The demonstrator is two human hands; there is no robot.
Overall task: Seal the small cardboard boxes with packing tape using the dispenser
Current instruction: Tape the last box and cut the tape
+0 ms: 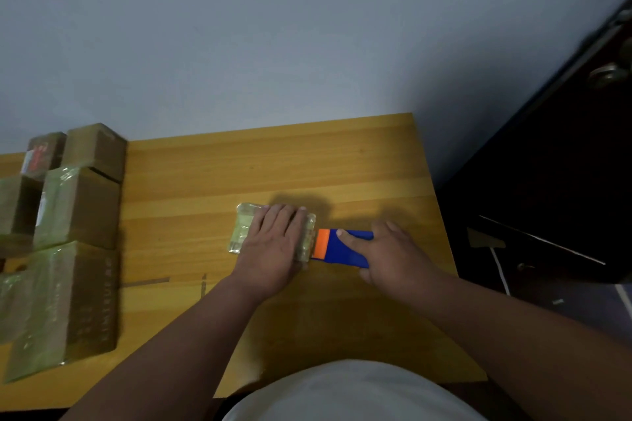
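1. Small box point(244, 232), wrapped in glossy clear tape, lies flat on the wooden table point(273, 164), a little right of the frame's centre.
2. Left hand point(273, 243) rests palm-down on top of the box, fingers straight and spread toward the far edge; it presses rather than grips. Most of the box top is hidden under it; the left end and a strip of the right end show.
3. Tape dispenser point(345, 248), blue body with an orange front band, sits just right of the box. The orange end touches the box's right edge.
4. Right hand point(396, 253) is wrapped around the dispenser's blue body from the right side, index finger laid along its top pointing at the orange band, the other fingers curled under.
5. Stack of taped boxes point(68, 232) stands at the left edge of the frame, well apart from the work area; several carry greenish shiny tape, one at the back shows a red-and-white label.
6. Two short strips of brown tape point(147, 282) lie stuck on the tabletop, lower left of the left hand.
7. Dark door point(564, 147) with a round knob fills the right side of the frame; pale wall point(239, 27) behind the table.
8. White shirt point(342, 393) of the person shows at the bottom centre.
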